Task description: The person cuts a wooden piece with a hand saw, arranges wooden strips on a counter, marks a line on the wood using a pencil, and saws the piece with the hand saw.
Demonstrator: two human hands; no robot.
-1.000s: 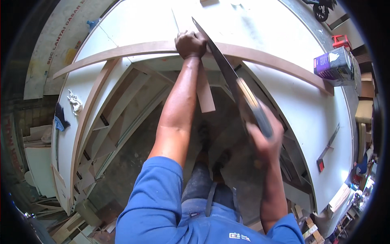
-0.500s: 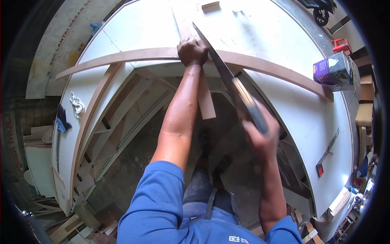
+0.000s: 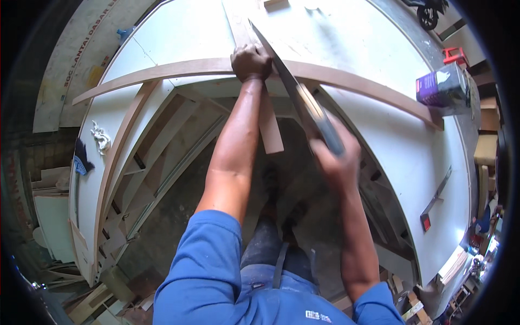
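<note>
My left hand (image 3: 251,63) is closed in a fist over a flat wooden board (image 3: 272,129), pressing it down on the white tabletop (image 3: 184,38). The board's near end juts out past the table's curved inner edge, over the floor. In my right hand (image 3: 337,154), blurred by motion, is the handle of a handsaw (image 3: 283,67). Its long blade slants away to the upper left, close beside the left hand and along the board's right side. Whether the teeth sit in the wood cannot be made out. A curved wooden strip (image 3: 374,91) runs across the table at the left hand.
A purple and black box (image 3: 441,89) stands at the right by the strip's end. Nearer lies a try square (image 3: 435,201). On the left are a white rag (image 3: 101,137) and a blue-and-black brush-like item (image 3: 82,158). A small wood block (image 3: 275,4) lies at the far edge.
My right hand and the saw have moved forward and a little left. The left hand stays closed on the board; the whole view has shifted slightly.
</note>
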